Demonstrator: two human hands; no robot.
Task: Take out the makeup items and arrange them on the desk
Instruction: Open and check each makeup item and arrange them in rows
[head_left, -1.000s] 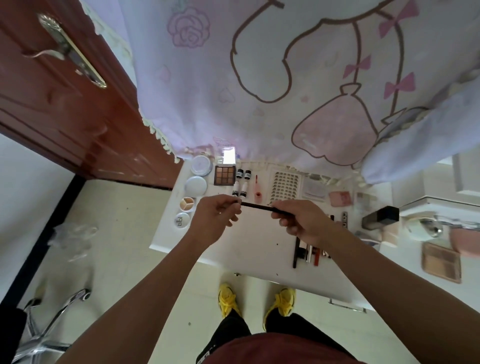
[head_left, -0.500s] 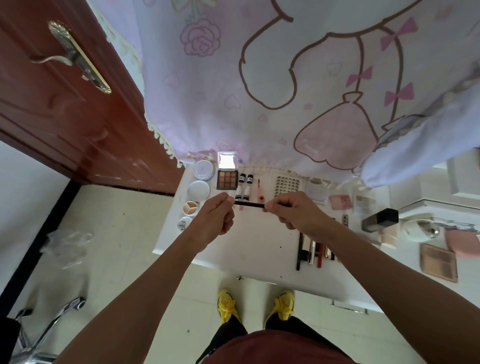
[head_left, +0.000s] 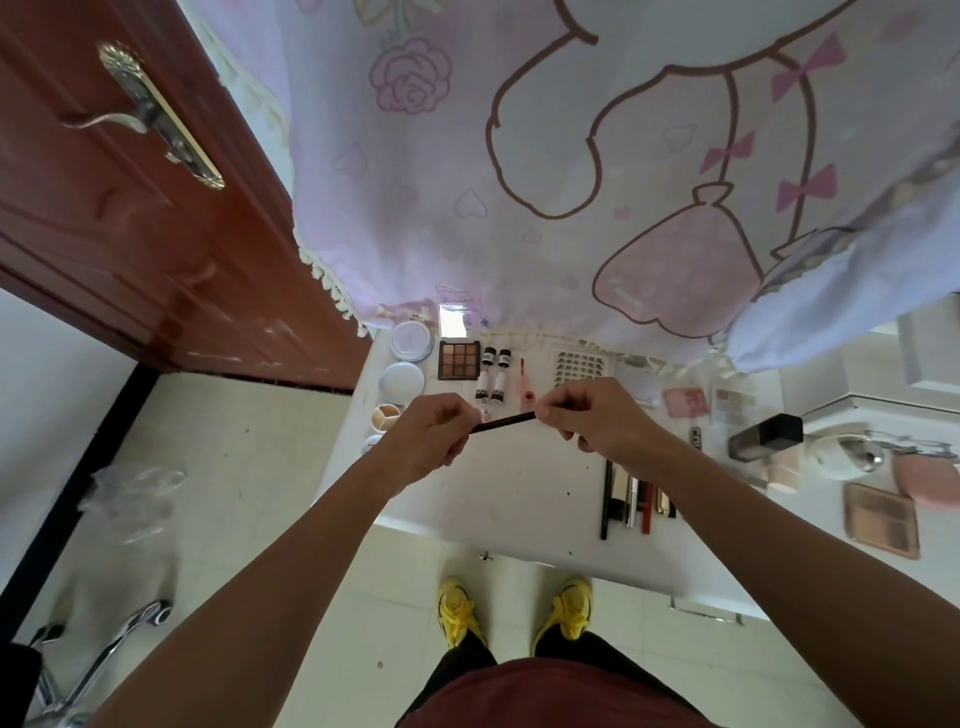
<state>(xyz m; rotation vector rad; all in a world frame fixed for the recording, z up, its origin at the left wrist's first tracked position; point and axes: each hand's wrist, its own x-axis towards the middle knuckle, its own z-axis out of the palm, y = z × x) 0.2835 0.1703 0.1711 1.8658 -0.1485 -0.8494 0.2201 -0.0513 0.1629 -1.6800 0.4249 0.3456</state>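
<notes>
1. White desk (head_left: 519, 499) mid-frame, pink cartoon curtain (head_left: 519, 182) hanging above.
2. Slim black pencil (head_left: 501, 422) centre frame, just over the desk.
3. Pinched at both ends: left hand (head_left: 426, 441), right hand (head_left: 597, 421), fingers closed tight.

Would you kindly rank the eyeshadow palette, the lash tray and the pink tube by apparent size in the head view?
1. Lash tray, partly hidden by the right hand; it looks about like the palette, so this order is unsure.
2. Eyeshadow palette.
3. Pink tube.
</notes>
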